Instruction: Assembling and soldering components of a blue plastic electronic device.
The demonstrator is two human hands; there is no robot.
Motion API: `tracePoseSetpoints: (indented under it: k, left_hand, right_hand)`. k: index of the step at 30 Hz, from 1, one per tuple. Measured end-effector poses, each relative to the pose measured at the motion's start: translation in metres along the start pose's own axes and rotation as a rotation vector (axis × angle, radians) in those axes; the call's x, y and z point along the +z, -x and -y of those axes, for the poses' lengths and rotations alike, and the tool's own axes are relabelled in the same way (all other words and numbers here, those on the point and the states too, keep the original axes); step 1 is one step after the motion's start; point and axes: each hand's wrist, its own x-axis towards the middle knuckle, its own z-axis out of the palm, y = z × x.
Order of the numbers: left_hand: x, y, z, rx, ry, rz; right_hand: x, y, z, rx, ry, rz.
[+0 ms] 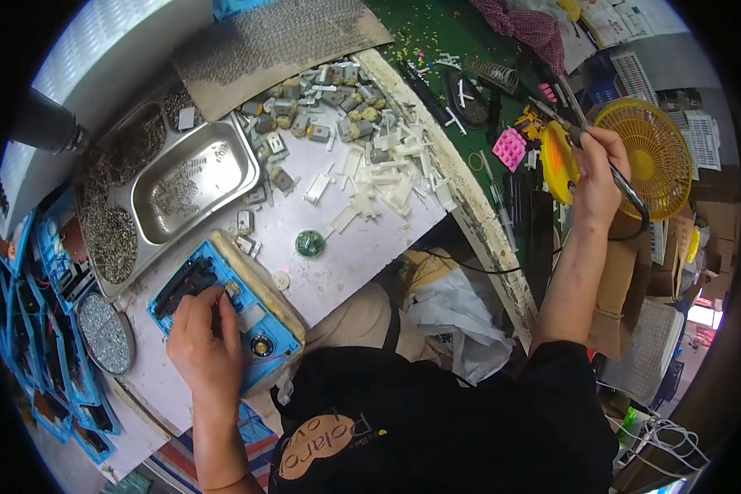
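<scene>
My left hand (202, 336) rests over a blue plastic housing (265, 319), its fingertips drawn together at the black mechanism inside. What they pinch, if anything, is hidden. A round part sits in the near end of this housing, and a worn, padded block lies along its far side. Out to the right, raised over the green surface, my right hand (599, 183) grips a soldering iron (579, 138). The iron's tip points up and left, and its black cable (640, 216) loops down past the wrist. Beyond the housing lie small metal motors (281, 179) and white plastic brackets (397, 193).
A steel tray (240, 174) and compartments of small screws (114, 247) stand at left, beside a round dish (105, 336) of metal bits. More blue housings (53, 362) are stacked at far left. A yellow basket (678, 152) stands right; a worn ledge (469, 216) divides the surfaces.
</scene>
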Motion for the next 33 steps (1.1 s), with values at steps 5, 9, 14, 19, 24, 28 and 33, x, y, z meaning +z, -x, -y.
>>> tracePoseSetpoints:
  k: [5, 9, 14, 19, 24, 28, 33]
  left_hand:
    - [0.001, -0.002, -0.005, -0.044, 0.005, 0.029]
    - [0.0, -0.003, -0.005, -0.033, 0.0, 0.025]
    - [0.0, 0.001, 0.005, 0.028, -0.068, -0.02]
    - [-0.002, -0.001, 0.005, 0.03, -0.032, -0.022]
    - [-0.003, 0.0, 0.005, 0.021, 0.005, -0.018]
    - [-0.001, -0.002, 0.003, 0.017, 0.008, -0.027]
    - [-0.001, -0.001, 0.004, 0.018, 0.014, -0.029]
  right_hand:
    - [0.011, -0.03, -0.028, 0.032, -0.036, 0.011]
    - [0.037, -0.05, -0.055, 0.236, -0.116, 0.079]
    - [0.05, -0.016, -0.07, 0.641, -0.707, 0.036]
    - [0.068, 0.08, -0.044, 0.62, -0.789, 0.402]
    - [0.125, 0.137, -0.011, 0.399, -0.475, 0.622]
    - [0.162, 0.158, 0.013, 0.271, -0.274, 0.785]
    - [0.22, 0.178, 0.023, -0.053, -0.127, 1.024]
